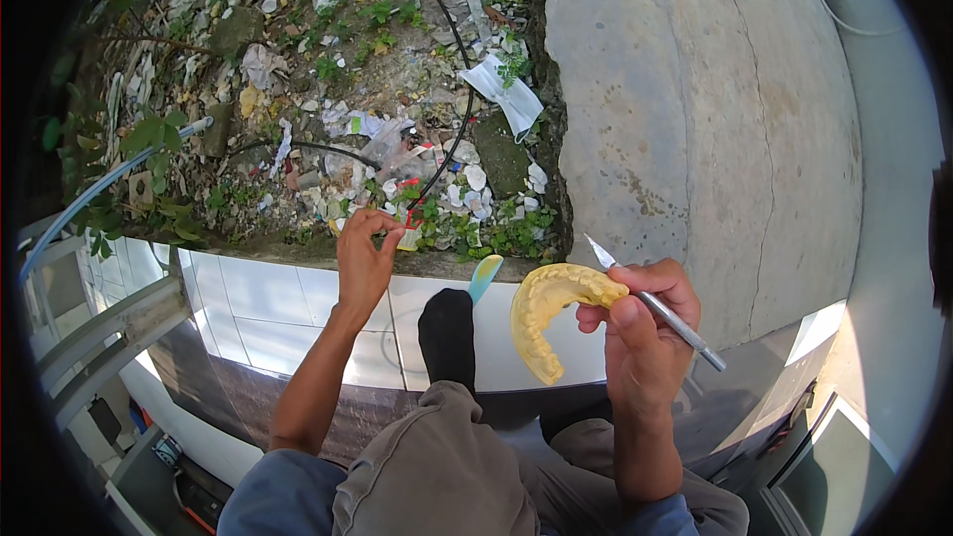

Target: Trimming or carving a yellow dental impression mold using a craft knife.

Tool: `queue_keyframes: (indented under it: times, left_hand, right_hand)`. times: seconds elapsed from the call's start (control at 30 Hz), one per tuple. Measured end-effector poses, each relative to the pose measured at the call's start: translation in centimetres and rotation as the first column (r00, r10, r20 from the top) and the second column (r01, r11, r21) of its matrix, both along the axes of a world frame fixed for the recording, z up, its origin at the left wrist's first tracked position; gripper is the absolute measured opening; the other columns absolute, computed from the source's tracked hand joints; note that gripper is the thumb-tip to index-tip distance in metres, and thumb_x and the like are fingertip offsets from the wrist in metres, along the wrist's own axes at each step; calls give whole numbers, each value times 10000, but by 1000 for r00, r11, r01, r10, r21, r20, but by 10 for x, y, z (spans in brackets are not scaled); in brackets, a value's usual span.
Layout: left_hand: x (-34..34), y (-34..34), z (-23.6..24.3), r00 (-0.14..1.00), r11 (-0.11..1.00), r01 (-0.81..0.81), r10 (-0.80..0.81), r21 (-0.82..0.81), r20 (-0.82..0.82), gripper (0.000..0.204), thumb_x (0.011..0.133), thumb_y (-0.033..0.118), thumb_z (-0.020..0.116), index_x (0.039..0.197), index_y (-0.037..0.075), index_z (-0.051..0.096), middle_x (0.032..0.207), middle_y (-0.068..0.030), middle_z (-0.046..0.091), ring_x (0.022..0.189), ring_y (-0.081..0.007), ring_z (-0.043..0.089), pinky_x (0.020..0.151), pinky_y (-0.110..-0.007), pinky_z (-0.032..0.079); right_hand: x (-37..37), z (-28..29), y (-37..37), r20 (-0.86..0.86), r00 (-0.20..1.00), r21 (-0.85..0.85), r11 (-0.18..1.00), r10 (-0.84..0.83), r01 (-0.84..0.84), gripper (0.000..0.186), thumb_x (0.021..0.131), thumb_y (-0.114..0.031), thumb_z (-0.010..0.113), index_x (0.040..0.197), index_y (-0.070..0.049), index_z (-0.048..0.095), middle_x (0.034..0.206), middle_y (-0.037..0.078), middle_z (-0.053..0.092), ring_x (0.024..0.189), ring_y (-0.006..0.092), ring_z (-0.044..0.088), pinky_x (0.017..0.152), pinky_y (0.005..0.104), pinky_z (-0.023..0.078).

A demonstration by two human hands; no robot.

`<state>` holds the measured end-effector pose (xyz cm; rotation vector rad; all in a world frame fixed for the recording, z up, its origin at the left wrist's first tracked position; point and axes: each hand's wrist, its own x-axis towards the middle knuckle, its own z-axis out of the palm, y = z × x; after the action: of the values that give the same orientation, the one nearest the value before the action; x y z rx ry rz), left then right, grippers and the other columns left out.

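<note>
Clock positions are taken from the middle of the view. A dental cast [532,323] is held at 4 to 5 o'clock by the right hand [643,349], above white glossy tiles [372,362]. The cast is of yellow, matte, plaster-like material, formed as a thick horseshoe with rounded tooth shapes along the arch. Its curved front is pointed toward 10 o'clock and its open side toward 4 o'clock; its long axis, across the arch, is aligned from 1 to 7 o'clock.

The cast is gripped at its 1 o'clock end by the right fingers. A slender, cylindrical metal knife [681,320] is held in the same hand, its pointed blade directed between 10 and 11 o'clock. Blade contact with the cast cannot be confirmed.

The left hand [363,260] is positioned at 9 o'clock, its thumb and forefinger bent toward each other; whether anything is pinched cannot be told. Rough, littered soil [298,69] is located at 11 o'clock, and smooth, cracked concrete [675,139] at 2 o'clock.
</note>
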<state>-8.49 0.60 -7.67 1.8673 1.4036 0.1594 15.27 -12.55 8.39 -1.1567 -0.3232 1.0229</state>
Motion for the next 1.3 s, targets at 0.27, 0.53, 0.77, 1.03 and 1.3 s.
queue_keyframes:
  times: [0.27,0.53,0.77,1.03,1.3]
  left_hand:
    - [69,0,119,756,778,235,230,-583,613,610,956,496,331,1056,-25,631,1071,-131,629,947,-175,597,809,-314,461]
    - [81,-6,156,636,707,406,237,-580,734,399,892,283,586,1108,-53,598,1048,-155,637,974,-181,610,857,-301,484]
    - [78,-13,151,588,674,441,282,-593,758,329,877,215,614,1082,-42,611,1029,-136,632,956,-174,607,840,-302,485]
    - [76,-21,154,603,638,411,345,-651,719,323,879,237,614,1046,-40,607,1002,-124,630,927,-161,611,811,-289,490]
    - [73,-24,154,612,558,467,356,-686,706,384,896,270,587,1108,-47,545,993,-124,630,914,-153,618,786,-277,494]
  right_hand:
    - [-4,-3,-2,99,993,0,998,69,-69,217,781,78,642,992,68,592,928,171,619,800,187,646,721,284,551]
    - [-6,2,-6,325,936,-66,991,133,-117,286,738,98,673,1014,27,648,967,154,632,863,173,605,750,263,481]
    - [-9,6,-4,470,867,-101,986,166,-134,298,700,64,716,985,-15,680,923,137,650,815,171,617,699,246,477]
    - [-9,9,-2,498,849,-87,985,175,-151,293,697,41,732,979,-18,681,898,134,650,782,170,621,662,240,478]
    - [-7,12,-2,520,829,-106,979,205,-176,297,690,11,749,978,-17,680,865,124,644,733,160,609,622,239,467]
